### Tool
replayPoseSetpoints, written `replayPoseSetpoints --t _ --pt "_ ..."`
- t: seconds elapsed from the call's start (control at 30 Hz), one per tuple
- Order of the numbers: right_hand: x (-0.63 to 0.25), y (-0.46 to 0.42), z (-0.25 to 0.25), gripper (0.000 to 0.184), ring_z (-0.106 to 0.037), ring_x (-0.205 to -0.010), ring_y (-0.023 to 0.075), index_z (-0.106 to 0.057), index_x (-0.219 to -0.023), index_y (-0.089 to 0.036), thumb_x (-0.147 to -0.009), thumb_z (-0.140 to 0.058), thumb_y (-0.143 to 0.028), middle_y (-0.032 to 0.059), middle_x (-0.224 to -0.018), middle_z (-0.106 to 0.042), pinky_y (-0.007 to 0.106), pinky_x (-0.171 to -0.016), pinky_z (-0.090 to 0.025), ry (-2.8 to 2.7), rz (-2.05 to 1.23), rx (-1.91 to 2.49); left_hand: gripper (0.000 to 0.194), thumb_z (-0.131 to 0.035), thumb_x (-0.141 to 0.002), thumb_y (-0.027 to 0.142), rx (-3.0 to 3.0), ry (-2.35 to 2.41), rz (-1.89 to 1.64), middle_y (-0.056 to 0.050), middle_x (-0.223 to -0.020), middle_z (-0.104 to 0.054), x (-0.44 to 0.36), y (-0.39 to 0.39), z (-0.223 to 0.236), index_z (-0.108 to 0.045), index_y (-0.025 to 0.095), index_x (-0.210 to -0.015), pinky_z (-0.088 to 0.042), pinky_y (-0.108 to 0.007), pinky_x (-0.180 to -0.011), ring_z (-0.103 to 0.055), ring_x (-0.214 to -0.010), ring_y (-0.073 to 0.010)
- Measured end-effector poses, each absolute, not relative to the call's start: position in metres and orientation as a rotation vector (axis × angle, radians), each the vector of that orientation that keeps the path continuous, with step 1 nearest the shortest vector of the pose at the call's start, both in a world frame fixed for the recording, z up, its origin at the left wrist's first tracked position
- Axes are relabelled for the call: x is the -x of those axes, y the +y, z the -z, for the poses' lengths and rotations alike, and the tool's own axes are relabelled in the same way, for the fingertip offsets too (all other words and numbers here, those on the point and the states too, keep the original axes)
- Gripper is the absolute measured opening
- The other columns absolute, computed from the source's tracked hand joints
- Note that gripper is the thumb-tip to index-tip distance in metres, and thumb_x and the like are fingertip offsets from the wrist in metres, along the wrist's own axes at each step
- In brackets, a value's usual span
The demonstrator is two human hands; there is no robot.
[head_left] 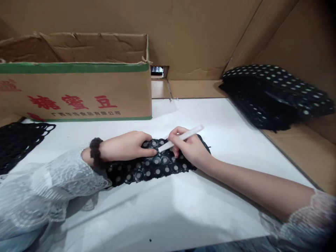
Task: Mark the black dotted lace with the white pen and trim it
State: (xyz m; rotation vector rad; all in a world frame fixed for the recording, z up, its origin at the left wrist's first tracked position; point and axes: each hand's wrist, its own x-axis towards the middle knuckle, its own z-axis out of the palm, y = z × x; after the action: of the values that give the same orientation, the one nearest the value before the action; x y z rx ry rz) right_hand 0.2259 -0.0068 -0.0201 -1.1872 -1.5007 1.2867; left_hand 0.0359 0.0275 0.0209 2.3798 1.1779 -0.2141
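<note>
resting on the dotted black sheet point(157, 171), seemingly to steady it, was the left hand point(126, 145), its exact grip impossible to tell; and the right hand point(193, 147) clasped a white stick point(181, 138) pen-style, likely for control, over that sheet, flat on the white table point(162, 210)!

Rear wall point(199, 35): brown cardboard, creased near the base, pierced by one small opening point(159, 71) (rectangular, set low). Right wall point(294, 42): same material. Table point(210, 203): white, one dark speck point(150, 240) near the front edge. Light: pale, with soft shadows.
</note>
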Motion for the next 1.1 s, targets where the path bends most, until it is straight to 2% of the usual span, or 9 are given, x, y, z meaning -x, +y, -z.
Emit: replayPoseSetpoints --t 0.13,0.23,0.33,0.47,0.57,0.67,0.83,1.1 --pt "-0.228 0.001 0.029 0.014 -0.039 -0.034 0.0070 -0.049 -0.071 -0.018 -0.081 -0.042 -0.025 -0.0082 -0.040 -0.035 0.021 -0.039 -0.034 -1.301 -1.369 1.150 0.055 -0.053 -0.059 0.066 -2.365 1.165 0.347 -0.001 -0.075 -0.057 -0.030 0.028 -0.026 -0.046 0.019 -0.088 -0.034 -0.022 -0.053 -0.052 -0.066 -0.0165" --pt "-0.226 -0.008 0.022 0.020 -0.039 -0.039 0.0059 -0.050 -0.068 -0.017 -0.081 -0.045 -0.031 -0.0065 -0.044 -0.039 0.021 -0.042 -0.033 -1.399 -1.310 1.135 0.060 -0.054 -0.056 0.067 -2.387 1.200 0.449 -0.002 -0.074 -0.056 -0.026 0.028 -0.026 -0.044 0.018 -0.089 -0.034 -0.023 -0.051 -0.051 -0.064 -0.0171" --pt "-0.221 -0.022 0.014 0.015 -0.040 -0.049 0.0053 -0.050 -0.072 -0.017 -0.073 -0.058 -0.030 -0.0051 -0.055 -0.044 0.019 -0.045 -0.031 -1.541 -1.243 1.135 0.057 -0.052 -0.057 0.067 -2.386 1.210 0.492 -0.002 -0.072 -0.057 -0.025 0.028 -0.026 -0.046 0.018 -0.086 -0.033 -0.023 -0.049 -0.051 -0.062 -0.0169" --pt "-0.219 -0.029 0.015 0.020 -0.033 -0.043 0.0043 -0.042 -0.067 -0.018 -0.077 -0.054 -0.030 -0.0075 -0.048 -0.036 0.019 -0.040 -0.025 -1.607 -1.340 1.121 0.055 -0.053 -0.058 0.064 -2.340 1.195 0.487 -0.002 -0.074 -0.060 -0.025 0.030 -0.028 -0.052 0.018 -0.088 -0.033 -0.023 -0.050 -0.052 -0.063 -0.0166" --pt "-0.220 -0.027 0.019 0.018 -0.037 -0.042 0.0046 -0.038 -0.069 -0.019 -0.079 -0.050 -0.028 -0.0063 -0.048 -0.045 0.019 -0.040 -0.027 -1.604 -1.382 1.096 0.047 -0.053 -0.062 0.058 -2.235 1.133 0.475 -0.001 -0.076 -0.062 -0.025 0.031 -0.030 -0.056 0.018 -0.088 -0.035 -0.022 -0.052 -0.052 -0.064 -0.0154" --pt "-0.222 -0.026 0.020 0.012 -0.041 -0.043 0.0042 -0.037 -0.073 -0.019 -0.078 -0.048 -0.018 -0.0051 -0.052 -0.052 0.018 -0.041 -0.031 -1.582 -1.378 1.102 0.034 -0.052 -0.067 0.048 -2.065 1.033 0.494 0.001 -0.072 -0.062 -0.025 0.033 -0.031 -0.059 0.017 -0.081 -0.036 -0.020 -0.051 -0.052 -0.062 -0.0136" --pt "-0.224 -0.026 0.021 0.013 -0.042 -0.042 0.0044 -0.037 -0.073 -0.020 -0.074 -0.046 -0.010 -0.0059 -0.052 -0.051 0.018 -0.041 -0.033 -1.562 -1.369 1.123 0.021 -0.053 -0.070 0.036 -1.844 0.891 0.482 0.001 -0.072 -0.062 -0.026 0.037 -0.030 -0.057 0.016 -0.074 -0.039 -0.018 -0.055 -0.054 -0.064 -0.0125" --pt "-0.223 -0.024 0.023 0.012 -0.043 -0.041 0.0058 -0.036 -0.073 -0.020 -0.075 -0.044 -0.011 -0.0062 -0.051 -0.050 0.020 -0.041 -0.035 -1.537 -1.396 1.102 0.015 -0.053 -0.073 0.029 -1.637 0.842 0.410 0.001 -0.067 -0.061 -0.023 0.039 -0.022 -0.058 0.014 -0.073 -0.041 -0.018 -0.055 -0.053 -0.062 -0.0118"
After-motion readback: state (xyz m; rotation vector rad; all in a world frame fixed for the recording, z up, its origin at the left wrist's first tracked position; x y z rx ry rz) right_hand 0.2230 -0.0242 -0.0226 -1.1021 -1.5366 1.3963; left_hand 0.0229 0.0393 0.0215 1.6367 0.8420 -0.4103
